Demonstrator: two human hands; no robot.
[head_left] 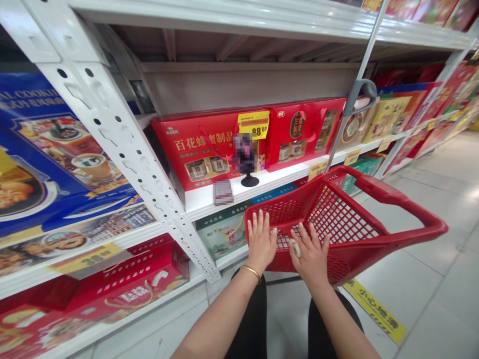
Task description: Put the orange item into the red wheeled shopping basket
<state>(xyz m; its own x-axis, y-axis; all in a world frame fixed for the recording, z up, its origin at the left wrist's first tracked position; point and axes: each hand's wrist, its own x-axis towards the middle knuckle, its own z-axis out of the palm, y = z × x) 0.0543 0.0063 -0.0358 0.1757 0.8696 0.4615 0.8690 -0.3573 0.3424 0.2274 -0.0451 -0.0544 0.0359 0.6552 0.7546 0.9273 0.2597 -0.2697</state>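
Note:
Both hands reach forward, palms down, over the near side of a red plastic shopping basket cart. My left hand lies with fingers stretched out at the basket's left corner, a gold bangle on its wrist. Beside it, my right hand has its fingers spread above the basket's near edge. A small whitish round thing shows at the right hand's thumb side; whether it is a ring or a loose object I cannot tell. Neither hand is visibly wrapped round anything. The mesh wall and floor of the basket show behind the fingers.
On the white shelf ahead stand red honey gift boxes, a small black stand and a blurred little block. A metal pole with a grey hook rises behind the cart. A white post stands left.

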